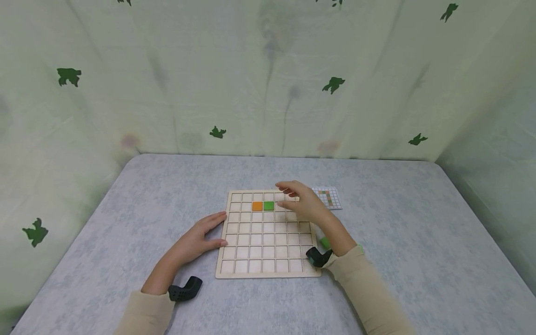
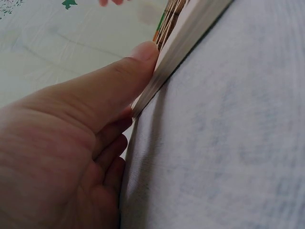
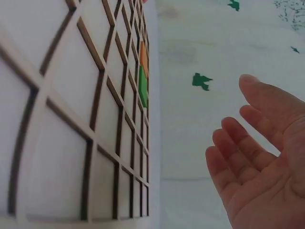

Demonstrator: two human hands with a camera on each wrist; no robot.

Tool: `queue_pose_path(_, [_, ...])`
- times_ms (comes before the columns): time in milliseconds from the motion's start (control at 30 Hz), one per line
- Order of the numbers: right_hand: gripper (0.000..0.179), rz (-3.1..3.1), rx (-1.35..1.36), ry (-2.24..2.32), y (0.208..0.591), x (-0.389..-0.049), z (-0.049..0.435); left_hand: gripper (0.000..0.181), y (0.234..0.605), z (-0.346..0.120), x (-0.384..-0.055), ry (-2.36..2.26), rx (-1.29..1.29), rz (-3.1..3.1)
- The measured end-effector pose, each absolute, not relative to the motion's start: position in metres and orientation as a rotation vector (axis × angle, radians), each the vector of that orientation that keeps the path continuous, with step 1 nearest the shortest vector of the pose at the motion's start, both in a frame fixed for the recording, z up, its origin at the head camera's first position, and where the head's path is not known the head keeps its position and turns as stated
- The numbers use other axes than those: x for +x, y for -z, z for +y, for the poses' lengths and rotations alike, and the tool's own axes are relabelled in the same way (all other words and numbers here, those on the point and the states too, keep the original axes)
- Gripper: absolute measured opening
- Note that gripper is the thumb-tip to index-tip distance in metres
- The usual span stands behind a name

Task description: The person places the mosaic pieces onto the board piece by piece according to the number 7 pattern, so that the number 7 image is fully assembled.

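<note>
A wooden grid board [image 1: 256, 239] with square cells lies on the table. In its second row from the far edge, an orange tile [image 1: 257, 206] and a green tile [image 1: 269, 205] sit side by side. My left hand [image 1: 193, 239] rests against the board's left edge, thumb and fingertips touching the frame, as the left wrist view also shows. Over the far right part of the board hovers my right hand [image 1: 307, 204], apart from it. In the right wrist view its fingers [image 3: 238, 157] are loosely bent with nothing between them.
Past the board's far right corner lies a small pattern card [image 1: 331, 197], partly behind the right hand. More green tiles [image 1: 325, 243] show beside the board's right edge, mostly hidden by the right forearm. A pale curtain [image 1: 234, 70] with green bird shapes surrounds the table.
</note>
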State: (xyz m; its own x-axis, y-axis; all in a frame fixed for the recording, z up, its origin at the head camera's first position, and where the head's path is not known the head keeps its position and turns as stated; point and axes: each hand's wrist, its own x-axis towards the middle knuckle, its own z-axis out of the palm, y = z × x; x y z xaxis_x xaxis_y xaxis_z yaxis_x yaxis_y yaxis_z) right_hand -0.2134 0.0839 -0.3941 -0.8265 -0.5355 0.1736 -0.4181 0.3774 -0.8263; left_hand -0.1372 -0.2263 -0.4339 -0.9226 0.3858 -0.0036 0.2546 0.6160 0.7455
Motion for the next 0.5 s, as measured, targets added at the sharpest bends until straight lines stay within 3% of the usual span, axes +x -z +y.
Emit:
queue_pose_path(267, [0.048, 2.652, -0.865, 1.364, 0.373, -0.192, 0.13, 0.077, 0.434, -0.227, -0.137, -1.174, 0.527, 2.685])
queue_pose_path(500, [0.048, 2.691, -0.815, 1.272, 0.382, -0.175, 0.171, 0.077, 0.434, -0.227, -0.137, -1.177, 0.524, 2.687])
